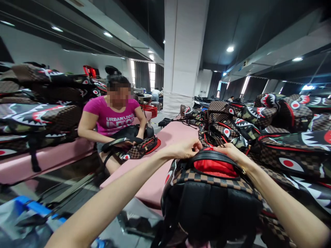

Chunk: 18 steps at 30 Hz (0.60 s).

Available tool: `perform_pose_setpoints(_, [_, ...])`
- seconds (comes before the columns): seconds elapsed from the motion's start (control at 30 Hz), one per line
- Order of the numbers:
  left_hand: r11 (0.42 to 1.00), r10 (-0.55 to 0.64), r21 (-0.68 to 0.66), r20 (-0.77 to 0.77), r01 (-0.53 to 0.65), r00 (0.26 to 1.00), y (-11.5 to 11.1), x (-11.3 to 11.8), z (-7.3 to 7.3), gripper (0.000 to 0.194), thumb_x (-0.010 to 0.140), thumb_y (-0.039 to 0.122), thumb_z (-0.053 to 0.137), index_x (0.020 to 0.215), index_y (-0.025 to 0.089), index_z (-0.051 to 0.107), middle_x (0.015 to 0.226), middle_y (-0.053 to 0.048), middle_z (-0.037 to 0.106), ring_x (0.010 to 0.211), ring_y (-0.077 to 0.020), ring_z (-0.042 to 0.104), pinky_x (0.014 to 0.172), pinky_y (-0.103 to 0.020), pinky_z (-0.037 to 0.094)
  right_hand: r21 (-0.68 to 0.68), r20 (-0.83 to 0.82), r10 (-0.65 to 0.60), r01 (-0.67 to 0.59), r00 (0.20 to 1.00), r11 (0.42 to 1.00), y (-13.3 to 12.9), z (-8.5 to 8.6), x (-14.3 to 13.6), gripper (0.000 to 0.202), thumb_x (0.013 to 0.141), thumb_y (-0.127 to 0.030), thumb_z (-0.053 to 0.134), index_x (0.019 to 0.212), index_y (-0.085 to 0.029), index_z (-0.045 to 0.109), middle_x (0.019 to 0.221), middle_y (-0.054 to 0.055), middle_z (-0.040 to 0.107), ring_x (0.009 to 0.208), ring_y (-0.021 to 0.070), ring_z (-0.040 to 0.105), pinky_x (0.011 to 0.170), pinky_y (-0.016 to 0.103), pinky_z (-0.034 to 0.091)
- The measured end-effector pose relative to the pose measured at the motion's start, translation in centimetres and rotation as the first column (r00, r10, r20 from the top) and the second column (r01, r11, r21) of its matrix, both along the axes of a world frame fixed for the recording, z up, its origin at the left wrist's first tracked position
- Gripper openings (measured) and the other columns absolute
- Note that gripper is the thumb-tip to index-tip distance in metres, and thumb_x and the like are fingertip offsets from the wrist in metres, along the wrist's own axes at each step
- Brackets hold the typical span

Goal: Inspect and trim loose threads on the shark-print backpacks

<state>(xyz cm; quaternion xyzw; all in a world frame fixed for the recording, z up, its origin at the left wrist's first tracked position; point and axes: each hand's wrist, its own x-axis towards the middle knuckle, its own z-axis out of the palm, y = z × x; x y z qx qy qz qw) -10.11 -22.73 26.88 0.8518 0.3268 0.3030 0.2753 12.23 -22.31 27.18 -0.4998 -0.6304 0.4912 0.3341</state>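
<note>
A backpack (219, 206) with a black back panel and brown checkered trim stands upright right in front of me. Its red lining (214, 167) shows beneath the black carry handle (217, 155). At the far side of its top, my left hand (187, 148) pinches the opening's edge with bent fingers. My right hand (231, 152) grips the same edge a little to the right, its wrist beside the handle's end. Between the two hands a bit of red fabric shows. Exactly what each set of fingertips holds is partly hidden.
Shark-mouth backpacks (292, 163) are heaped on the right, close to my right arm. Another pile (38, 113) lies at left. Across the pink table (176, 134) a seated person (113, 113) handles a similar backpack (141, 148). A white pillar (184, 58) rises behind; a blue-framed cart (33, 206) stands lower left.
</note>
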Motion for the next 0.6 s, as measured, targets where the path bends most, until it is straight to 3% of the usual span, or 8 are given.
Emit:
perform_pose_setpoints(0.13, [0.991, 0.105, 0.079, 0.011, -0.106, 0.994, -0.5, 1.1, -0.2, 0.012, 0.066, 0.027, 0.059, 0.071, 0.016, 0.060, 0.061, 0.003, 0.054, 0.056, -0.0107, 0.044, 0.049, -0.020, 0.029, 0.035, 0.021, -0.050, 0.049, 0.999, 0.998, 0.5, 0.0, 0.2, 0.029, 0.056, -0.040, 0.071, 0.055, -0.015, 0.057, 0.048, -0.003, 0.055, 0.044, 0.0083, 0.044, 0.043, 0.021, 0.034])
perform_pose_setpoints(0.23, [0.967, 0.226, -0.154, 0.151, -0.203, 0.962, -0.2, 1.2, -1.0, 0.027, 0.072, 0.038, 0.055, 0.059, 0.014, 0.057, 0.051, 0.003, 0.046, 0.046, -0.0081, 0.036, 0.044, -0.020, 0.023, 0.082, 0.075, 0.006, -0.012, 0.997, 0.997, 0.5, 0.8, 0.2, 0.032, 0.058, -0.044, 0.070, 0.058, -0.014, 0.057, 0.050, -0.003, 0.053, 0.046, 0.0076, 0.042, 0.044, 0.020, 0.032])
perform_pose_setpoints(0.33, [0.890, 0.310, -0.419, 0.269, -0.179, 0.912, 0.2, 1.2, -1.7, 0.038, 0.068, 0.048, 0.059, 0.052, 0.014, 0.051, 0.043, 0.005, 0.037, 0.038, -0.0050, 0.026, 0.040, -0.021, 0.016, 0.154, 0.209, 0.124, -0.158, 0.970, 0.975, 0.1, 2.1, 1.0, 0.031, 0.063, -0.043, 0.067, 0.065, -0.014, 0.058, 0.056, -0.004, 0.053, 0.048, 0.0063, 0.040, 0.044, 0.019, 0.029])
perform_pose_setpoints(0.43, [0.866, 0.338, -0.475, 0.324, -0.157, 0.884, 0.4, 1.4, -1.9, 0.041, 0.063, 0.050, 0.063, 0.049, 0.015, 0.046, 0.041, 0.006, 0.035, 0.037, -0.0039, 0.024, 0.039, -0.021, 0.014, 0.200, 0.319, 0.182, -0.254, 0.930, 0.946, -0.4, 2.9, 2.6, 0.029, 0.066, -0.041, 0.067, 0.068, -0.014, 0.058, 0.057, -0.005, 0.050, 0.049, 0.0051, 0.038, 0.044, 0.018, 0.025])
perform_pose_setpoints(0.6, [0.843, 0.347, -0.516, 0.304, -0.154, 0.887, 0.0, 1.9, -1.4, 0.039, 0.060, 0.048, 0.063, 0.050, 0.016, 0.044, 0.041, 0.007, 0.035, 0.037, -0.0037, 0.023, 0.039, -0.021, 0.012, 0.115, 0.187, 0.080, -0.102, 0.979, 0.988, -0.4, 1.5, 3.8, 0.042, 0.064, -0.052, 0.066, 0.057, -0.015, 0.049, 0.046, -0.008, 0.036, 0.040, 0.0028, 0.023, 0.039, 0.020, 0.013])
